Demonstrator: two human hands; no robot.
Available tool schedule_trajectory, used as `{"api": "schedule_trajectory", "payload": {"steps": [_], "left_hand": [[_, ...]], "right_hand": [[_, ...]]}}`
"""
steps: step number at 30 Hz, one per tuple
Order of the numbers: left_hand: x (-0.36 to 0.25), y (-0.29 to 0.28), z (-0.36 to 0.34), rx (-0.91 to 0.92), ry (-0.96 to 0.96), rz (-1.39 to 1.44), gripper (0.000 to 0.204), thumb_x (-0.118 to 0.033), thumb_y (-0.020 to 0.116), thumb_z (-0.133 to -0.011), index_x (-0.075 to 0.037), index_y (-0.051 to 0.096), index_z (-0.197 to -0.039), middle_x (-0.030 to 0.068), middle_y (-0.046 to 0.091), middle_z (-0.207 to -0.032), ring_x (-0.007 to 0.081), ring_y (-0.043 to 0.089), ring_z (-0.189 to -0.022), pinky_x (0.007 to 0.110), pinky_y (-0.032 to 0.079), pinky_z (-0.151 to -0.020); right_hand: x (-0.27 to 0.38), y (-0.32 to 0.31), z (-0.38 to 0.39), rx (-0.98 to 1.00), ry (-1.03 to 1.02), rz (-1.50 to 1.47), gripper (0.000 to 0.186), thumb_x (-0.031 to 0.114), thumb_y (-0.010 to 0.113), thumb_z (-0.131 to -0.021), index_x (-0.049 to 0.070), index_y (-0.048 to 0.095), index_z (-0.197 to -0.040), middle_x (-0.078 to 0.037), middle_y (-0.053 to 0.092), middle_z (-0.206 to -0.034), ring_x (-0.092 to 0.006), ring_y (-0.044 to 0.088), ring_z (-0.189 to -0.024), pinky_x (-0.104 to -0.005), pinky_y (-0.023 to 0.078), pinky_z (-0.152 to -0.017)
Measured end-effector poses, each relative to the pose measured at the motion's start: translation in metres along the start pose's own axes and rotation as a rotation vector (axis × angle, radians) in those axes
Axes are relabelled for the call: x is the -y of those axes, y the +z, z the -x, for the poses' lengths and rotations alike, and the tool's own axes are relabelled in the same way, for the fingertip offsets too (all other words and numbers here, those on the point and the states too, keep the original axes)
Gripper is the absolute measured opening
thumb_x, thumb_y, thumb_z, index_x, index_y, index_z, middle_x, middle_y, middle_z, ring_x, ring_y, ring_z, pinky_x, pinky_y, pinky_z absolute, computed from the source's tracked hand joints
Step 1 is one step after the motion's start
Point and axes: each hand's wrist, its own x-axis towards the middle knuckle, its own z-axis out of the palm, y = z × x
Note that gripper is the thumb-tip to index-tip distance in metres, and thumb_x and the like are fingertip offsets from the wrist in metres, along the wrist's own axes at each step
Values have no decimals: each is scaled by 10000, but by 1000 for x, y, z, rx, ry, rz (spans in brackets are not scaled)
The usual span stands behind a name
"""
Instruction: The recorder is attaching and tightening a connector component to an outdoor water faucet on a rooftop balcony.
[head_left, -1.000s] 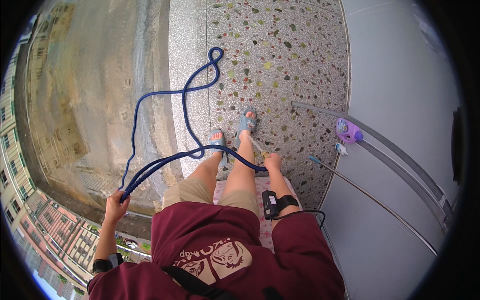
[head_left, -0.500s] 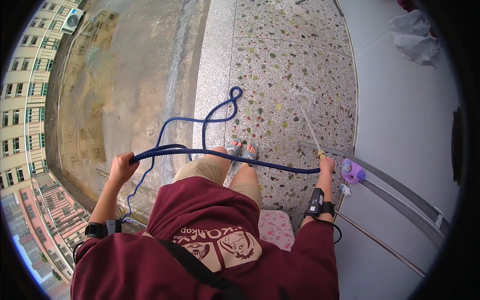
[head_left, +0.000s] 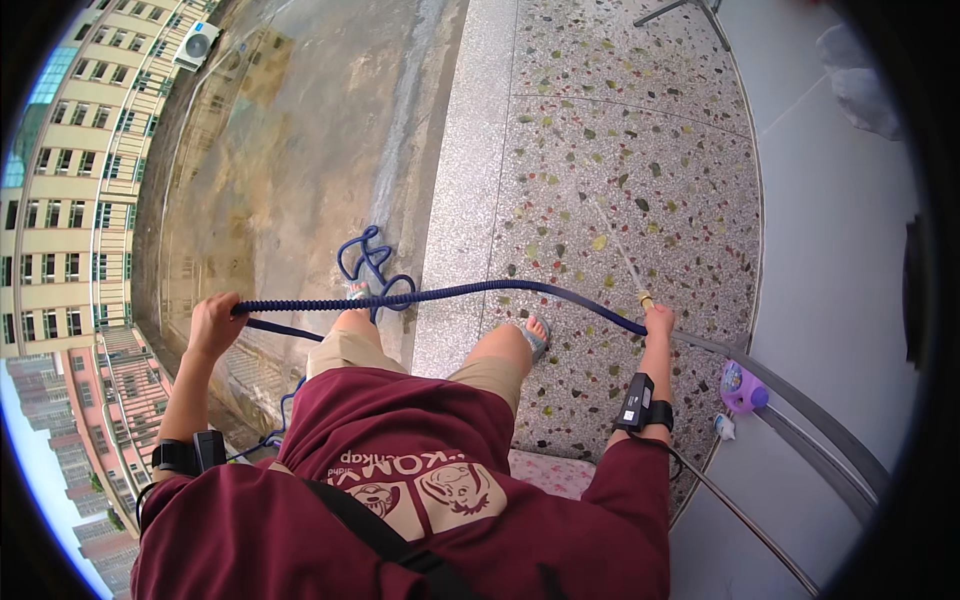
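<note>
One blue hose (head_left: 470, 290) runs from nine o'clock across to three, bowing slightly upward past the middle. At nine, the left grip (head_left: 214, 326) is clenched round its ribbed length, with a second stretch coming out toward three o'clock. At three, the right grip (head_left: 658, 320) grasps the hose just behind a yellowish nozzle (head_left: 645, 299), from which a thin water jet (head_left: 622, 250) points to eleven o'clock above the speckled floor (head_left: 640, 130). More hose lies in loose loops at ten o'clock, over the concrete (head_left: 270, 180) and near the left foot (head_left: 358, 293); whether they touch cannot be told. The right foot (head_left: 538, 335) is on the speckled floor. Between three and four sits a purple jug (head_left: 742, 388), with a small white bottle (head_left: 724, 427) just beside it at four. Floral cloth (head_left: 550, 472) shows at five, a metal pole (head_left: 750, 525) between four and five.
</note>
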Motion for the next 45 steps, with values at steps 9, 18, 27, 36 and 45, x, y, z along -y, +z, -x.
{"api": "schedule_trajectory", "payload": {"steps": [9,18,27,36,45], "left_hand": [[316,99,63,530,-266,265,252,-265,613,-780,-13,615,-768,200,555,-631,355,557,-615,402,423,-570],[624,215,109,880,49,143,259,-302,604,-777,-47,624,-821,182,610,-772,362,582,-777,448,449,-672],[648,358,367,641,68,218,110,-127,623,-701,-38,563,-725,114,545,-842,341,564,-788,434,457,-663],[672,481,525,528,144,313,121,-38,599,-668,-27,498,-734,102,505,-880,327,522,-820,418,431,-655],[831,562,537,17,-90,391,172,87,527,-708,12,439,-835,168,448,-987,370,460,-910,387,392,-825]], "right_hand": [[113,202,260,23,215,-167,205,103,526,-832,-24,566,-987,-140,617,-838,-227,600,-607,-334,481,-497],[84,385,561,-113,334,-134,228,122,529,-840,-42,547,-997,-160,611,-801,-227,597,-521,-346,473,-508],[-142,439,751,-472,594,257,295,210,621,-766,-22,569,-942,-197,632,-911,-332,636,-820,-406,507,-717],[-348,532,821,-322,727,149,432,343,582,-810,-57,552,-971,-233,622,-941,-358,613,-894,-413,495,-767],[-386,683,864,-222,706,171,417,351,630,-793,-66,625,-815,-109,650,-625,-191,648,-622,-307,500,-598]]}}
